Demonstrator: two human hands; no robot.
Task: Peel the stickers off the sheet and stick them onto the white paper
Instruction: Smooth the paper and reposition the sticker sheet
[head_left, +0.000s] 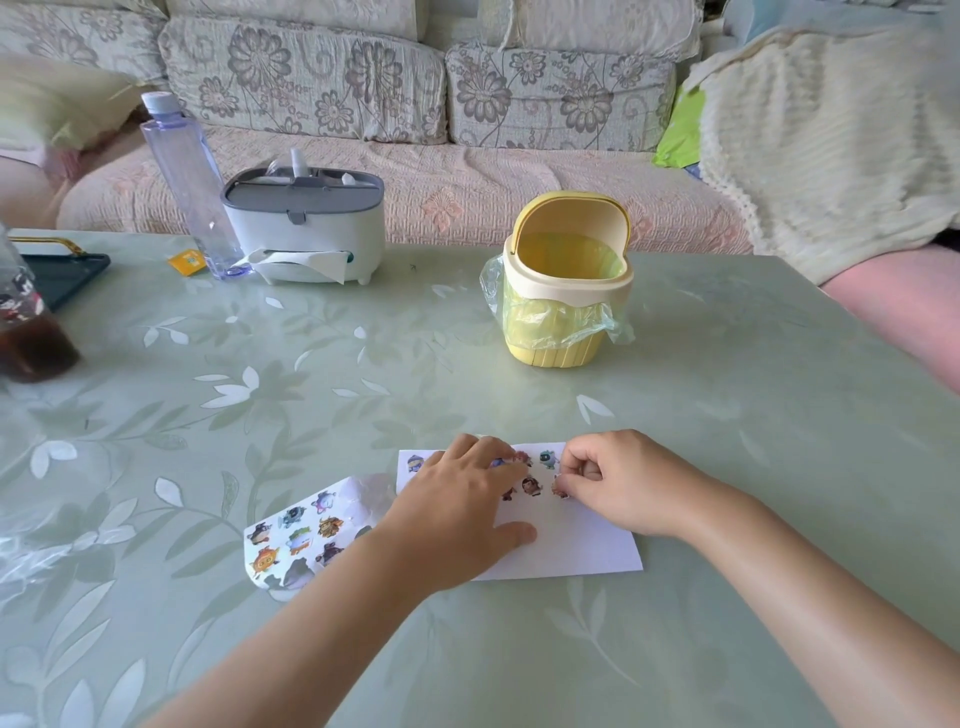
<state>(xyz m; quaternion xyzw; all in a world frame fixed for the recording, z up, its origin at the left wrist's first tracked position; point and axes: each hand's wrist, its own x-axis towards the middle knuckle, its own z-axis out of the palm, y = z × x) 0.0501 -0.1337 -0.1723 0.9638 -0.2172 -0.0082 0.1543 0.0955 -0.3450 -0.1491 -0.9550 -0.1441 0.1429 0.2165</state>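
White paper (571, 545): I log it flat on the desk (727, 467), stickers on its far half. Sticker sheet (301, 535): just beside, at its 9 o'clock. Left hand (462, 509): fingers spread, pressing the paper. Right hand (618, 483): curled, pinching a sticker (560, 488) against the paper. Yellow bin (563, 312): 12 o'clock, well apart

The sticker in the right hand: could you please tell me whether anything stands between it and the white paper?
Nothing visible does. The right hand pinches the sticker at a bare patch of the white paper; the left hand presses the paper farther left.
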